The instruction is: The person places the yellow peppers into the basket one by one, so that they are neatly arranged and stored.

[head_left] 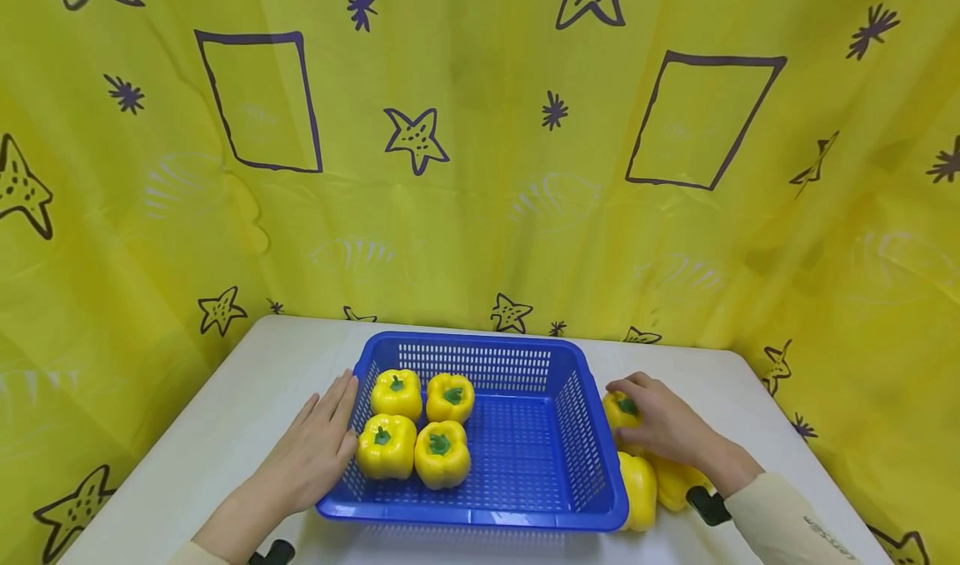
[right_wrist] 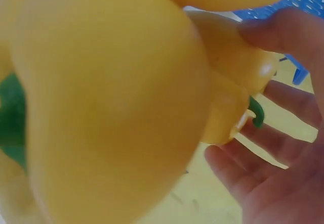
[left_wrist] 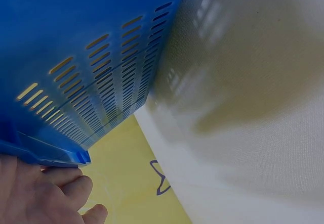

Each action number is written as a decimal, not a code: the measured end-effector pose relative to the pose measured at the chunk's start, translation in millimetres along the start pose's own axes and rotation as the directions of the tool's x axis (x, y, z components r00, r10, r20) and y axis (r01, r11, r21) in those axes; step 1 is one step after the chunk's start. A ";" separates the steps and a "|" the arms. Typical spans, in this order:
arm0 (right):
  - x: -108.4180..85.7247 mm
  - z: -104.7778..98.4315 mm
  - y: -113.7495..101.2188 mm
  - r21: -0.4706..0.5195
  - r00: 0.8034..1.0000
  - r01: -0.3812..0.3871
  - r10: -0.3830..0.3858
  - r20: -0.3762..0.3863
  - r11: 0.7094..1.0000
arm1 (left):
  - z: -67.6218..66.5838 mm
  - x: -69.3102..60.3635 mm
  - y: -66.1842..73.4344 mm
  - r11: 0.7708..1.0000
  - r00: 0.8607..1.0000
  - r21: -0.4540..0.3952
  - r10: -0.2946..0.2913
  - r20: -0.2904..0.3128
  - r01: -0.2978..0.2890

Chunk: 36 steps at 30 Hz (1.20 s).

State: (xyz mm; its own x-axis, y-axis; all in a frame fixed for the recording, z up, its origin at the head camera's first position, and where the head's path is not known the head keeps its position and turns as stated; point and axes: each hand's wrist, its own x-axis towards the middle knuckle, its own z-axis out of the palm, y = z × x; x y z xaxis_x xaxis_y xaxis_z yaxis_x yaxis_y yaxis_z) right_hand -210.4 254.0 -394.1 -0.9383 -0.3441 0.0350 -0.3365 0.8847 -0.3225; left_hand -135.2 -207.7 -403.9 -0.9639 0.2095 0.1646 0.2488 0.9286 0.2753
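A blue plastic basket (head_left: 480,515) stands on the white table, with several yellow bell peppers (head_left: 442,455) in its left half, green stems up. My left hand (head_left: 318,448) rests with straight fingers along the basket's left rim; the left wrist view shows the fingers (left_wrist: 76,188) beneath that rim. Just right of the basket, my right hand (head_left: 660,419) has its thumb and fingers around a yellow bell pepper (head_left: 619,411). In the right wrist view, the thumb (right_wrist: 283,32) touches that pepper (right_wrist: 233,52), and the fingers (right_wrist: 243,168) curve along its far side.
Two more yellow bell peppers, a near one (head_left: 637,492) and one under the right forearm (head_left: 672,482), lie right of the basket. A yellow curtain (head_left: 480,215) with starfish drawings hangs behind the table (head_left: 262,373) and on both sides.
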 end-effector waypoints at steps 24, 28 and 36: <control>-0.8 -10.0 -2.2 0.000 0.999 0.028 -0.028 -0.019 1.000 | -0.6 -1.4 1.4 1.000 1.000 -0.021 0.005 -0.003 -0.005; -1.6 -15.5 -2.3 -0.011 0.998 0.048 -0.049 -0.032 0.999 | -0.6 -1.5 1.0 1.000 1.000 -0.017 0.001 0.000 -0.001; -3.3 -31.3 -9.1 -0.041 0.994 0.088 -0.090 -0.059 0.995 | -0.6 -1.6 1.2 1.000 1.000 -0.015 0.008 -0.009 -0.009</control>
State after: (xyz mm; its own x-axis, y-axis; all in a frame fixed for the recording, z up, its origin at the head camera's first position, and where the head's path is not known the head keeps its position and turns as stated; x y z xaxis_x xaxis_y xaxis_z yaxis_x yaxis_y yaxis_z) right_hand -206.7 257.0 -361.7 -0.9071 -0.4035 0.1196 -0.4207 0.8632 -0.2789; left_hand -133.3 -207.1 -403.2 -0.9608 0.2146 0.1754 0.2585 0.9222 0.2877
